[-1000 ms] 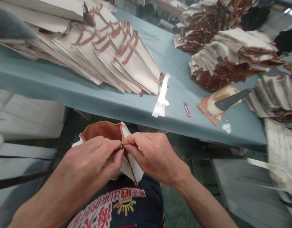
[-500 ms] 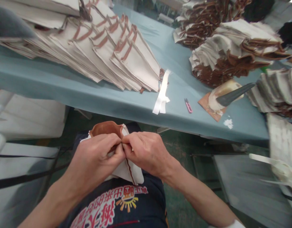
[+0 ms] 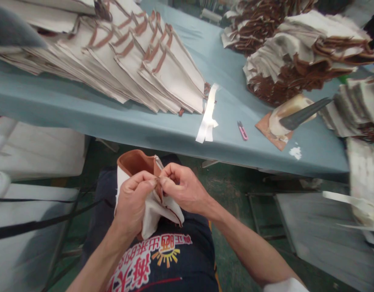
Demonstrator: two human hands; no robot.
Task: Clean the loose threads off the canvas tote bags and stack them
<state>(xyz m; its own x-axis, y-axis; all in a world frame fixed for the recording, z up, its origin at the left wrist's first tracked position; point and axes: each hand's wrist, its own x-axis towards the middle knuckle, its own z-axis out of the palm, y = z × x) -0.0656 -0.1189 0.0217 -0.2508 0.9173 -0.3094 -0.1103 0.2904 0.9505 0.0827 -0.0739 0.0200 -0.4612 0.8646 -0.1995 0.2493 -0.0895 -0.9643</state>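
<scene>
A white fabric pouch with a brown lining lies over my lap, its mouth gaping upward. My left hand pinches the pouch's edge between thumb and forefinger. Close against it, my right hand pinches the same edge near a seam corner with a zipper-like strip. The fingertips of both hands almost meet, and they hide the exact bit of cloth between them. Under the pouch is a dark apron with red and white lettering.
A blue-covered table stands ahead. On it are overlapping white pouches, white tape strips, pink thread snips, a glue container with a dark handle, and brown-and-white stacks. Grey stools flank me.
My left hand has shifted down and turned, showing more of the pouch's white side and brown opening. My right hand has moved slightly up and still pinches the edge.
</scene>
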